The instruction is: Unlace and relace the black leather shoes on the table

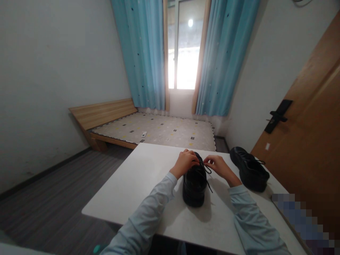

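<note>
A black lace-up shoe (194, 194) stands upright on the white table (119, 187), its heel towards me and its toe pointing away. My left hand (185, 162) lies over the left side of the lacing, fingers curled in on the shoelace; the fingertips are partly hidden against the dark upper. On the other side, my right hand (217, 166) pinches the shoelace (209, 186) between thumb and fingers. A loop and a loose lace end hang down the shoe's right side. The matching black shoe (251, 171) rests farther right near the table's edge.
Beyond the table is a low bed with a patterned mattress (170, 129), on which a small white remote (144, 134) lies. Blue curtains (220, 63) flank the window. A wooden door (310, 117) with a black handle (278, 116) is close on the right.
</note>
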